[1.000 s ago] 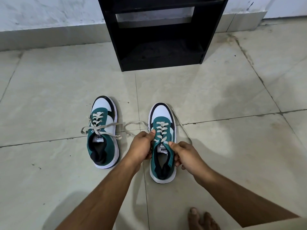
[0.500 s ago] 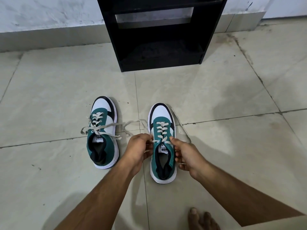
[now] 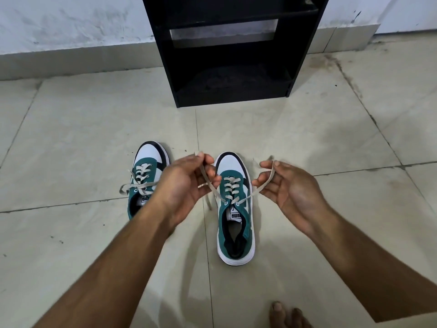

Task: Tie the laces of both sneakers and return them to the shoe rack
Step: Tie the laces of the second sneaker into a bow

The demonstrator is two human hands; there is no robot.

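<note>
Two teal, white and black sneakers stand side by side on the tiled floor, toes towards the rack. The right sneaker [image 3: 235, 209] sits between my hands. My left hand [image 3: 186, 185] pinches its left lace end [image 3: 205, 172] and holds it up over the toe. My right hand [image 3: 289, 185] pinches the right lace end [image 3: 264, 183], which runs taut from the top eyelet. The left sneaker [image 3: 144, 178] has loose, untied laces and is partly hidden behind my left forearm.
A black shoe rack [image 3: 233, 50] stands against the white wall at the back, its lower shelf holding nothing. A bare foot [image 3: 287, 314] shows at the bottom right. Pale tiles [image 3: 82, 138] spread all around the shoes.
Both hands have risen from the right sneaker's tongue and moved apart, each lifting a lace end up and outward. The sneakers have not moved.
</note>
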